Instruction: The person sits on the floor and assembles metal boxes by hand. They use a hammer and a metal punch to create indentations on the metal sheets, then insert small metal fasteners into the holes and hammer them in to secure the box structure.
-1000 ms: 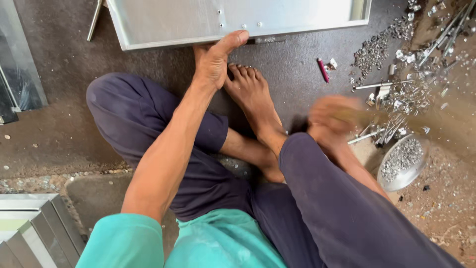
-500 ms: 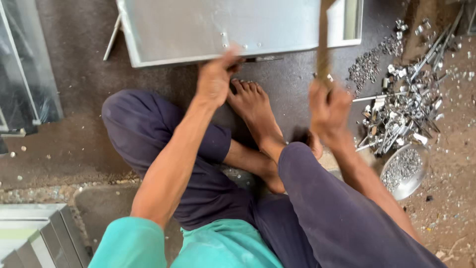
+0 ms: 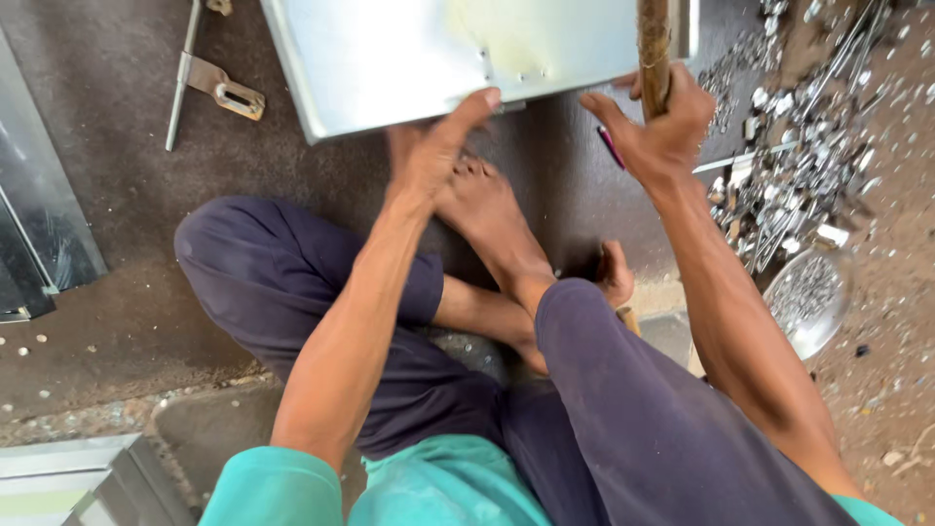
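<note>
We've got our left hand [image 3: 433,146] w/ fingers spread on the sheet-metal panel [image 3: 429,54], right hand [image 3: 657,131] wrapped tight round a wooden handle [image 3: 654,44].

We counted one flat silver sheet-metal panel [image 3: 419,49] at twelve o'clock and one brown wooden handle [image 3: 654,49] at one o'clock. Two bare hands showed, the left hand [image 3: 429,156] and the right hand [image 3: 657,131], and two bare feet [image 3: 487,209]. One flat metal bracket with a slot [image 3: 226,90] lay at eleven o'clock, one round shiny metal bowl [image 3: 808,297] at three o'clock. The small silver metal scraps [image 3: 789,175] at two o'clock were too many to count.
</note>
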